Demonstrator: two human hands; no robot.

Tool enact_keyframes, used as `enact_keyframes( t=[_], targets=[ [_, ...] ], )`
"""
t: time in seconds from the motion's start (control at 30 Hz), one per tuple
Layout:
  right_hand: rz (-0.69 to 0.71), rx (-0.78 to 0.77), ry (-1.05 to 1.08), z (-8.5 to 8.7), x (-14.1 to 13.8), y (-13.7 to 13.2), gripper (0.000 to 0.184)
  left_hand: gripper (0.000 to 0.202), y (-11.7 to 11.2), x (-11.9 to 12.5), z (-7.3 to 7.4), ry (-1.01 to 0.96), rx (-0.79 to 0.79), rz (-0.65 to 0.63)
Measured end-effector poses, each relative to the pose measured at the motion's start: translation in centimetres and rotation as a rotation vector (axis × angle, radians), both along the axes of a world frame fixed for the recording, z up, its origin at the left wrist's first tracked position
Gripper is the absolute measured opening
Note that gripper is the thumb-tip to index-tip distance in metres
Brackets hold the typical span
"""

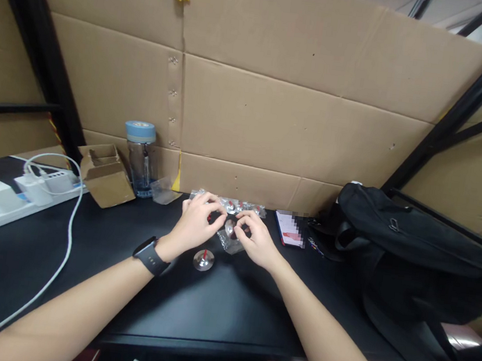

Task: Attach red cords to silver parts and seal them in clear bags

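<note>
My left hand [199, 221], with a dark watch on its wrist, has its thumb and forefinger brought together; whatever lies between them is too small to make out. To its right, my right hand [257, 242] has its fingertips closed on a clear plastic bag [228, 244]. A shiny metal disc [229, 228], which looks like a small finger cymbal, shows at the bag, partly covered by the right fingers. Below the hands, a finger cymbal [203, 262] with a red strap lies on the black table [224, 313]. Several more in clear wrapping [244, 207] lie behind the hands.
At the left are a white power strip [4, 211] with chargers and a cable, an open cardboard box [107, 179] and a blue-lidded bottle [140, 162]. At the right lie a phone-like flat object [288, 228] and a black backpack [404, 247]. A cardboard wall [274, 126] stands behind.
</note>
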State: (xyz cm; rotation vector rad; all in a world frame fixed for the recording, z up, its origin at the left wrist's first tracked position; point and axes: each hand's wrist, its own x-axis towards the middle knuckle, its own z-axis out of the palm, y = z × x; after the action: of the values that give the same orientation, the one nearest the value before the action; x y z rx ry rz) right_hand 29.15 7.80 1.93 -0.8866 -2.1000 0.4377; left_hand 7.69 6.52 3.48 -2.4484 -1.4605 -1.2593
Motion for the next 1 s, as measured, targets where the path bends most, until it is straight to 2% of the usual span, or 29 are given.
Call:
enact_keyframes(
  t=[0.17,0.27,0.43,0.63,0.73,0.8,0.87,0.93,1.0],
  targets=[
    [0.037,0.058,-0.067,0.2,0.7,0.1,0.007,0.018,0.1,0.1,-0.4,0.057,-0.133,-0.231],
    [0.079,0.056,-0.049,0.4,0.4,-0.3,0.008,0.02,0.1,0.4,-1.0,0.107,-0.153,-0.289],
    [0.08,0.064,-0.067,0.5,0.6,0.0,0.009,0.021,0.6,-0.5,-1.0,0.176,-0.176,-0.253],
    [-0.117,0.069,-0.201,0.4,4.5,3.0,0.018,0.018,2.1,-3.5,-0.7,0.373,-0.204,-0.195],
    [-0.158,0.036,-0.265,0.4,5.8,3.9,0.017,0.02,2.7,-4.6,-0.7,0.414,-0.22,-0.168],
    [-0.142,0.044,-0.268,0.4,5.5,3.6,0.018,0.018,2.8,-5.1,-0.5,0.415,-0.238,-0.152],
    [-0.082,0.082,-0.266,0.6,4.0,2.2,0.02,0.016,2.9,-5.5,-0.2,0.414,-0.263,-0.141],
    [0.023,0.124,-0.304,0.6,1.7,0.1,0.022,0.014,2.8,-5.7,0.1,0.427,-0.293,-0.12],
    [0.147,0.162,-0.413,0.4,-0.7,-2.1,0.034,0.012,2.8,-5.9,0.3,0.462,-0.327,-0.098]
  ],
)
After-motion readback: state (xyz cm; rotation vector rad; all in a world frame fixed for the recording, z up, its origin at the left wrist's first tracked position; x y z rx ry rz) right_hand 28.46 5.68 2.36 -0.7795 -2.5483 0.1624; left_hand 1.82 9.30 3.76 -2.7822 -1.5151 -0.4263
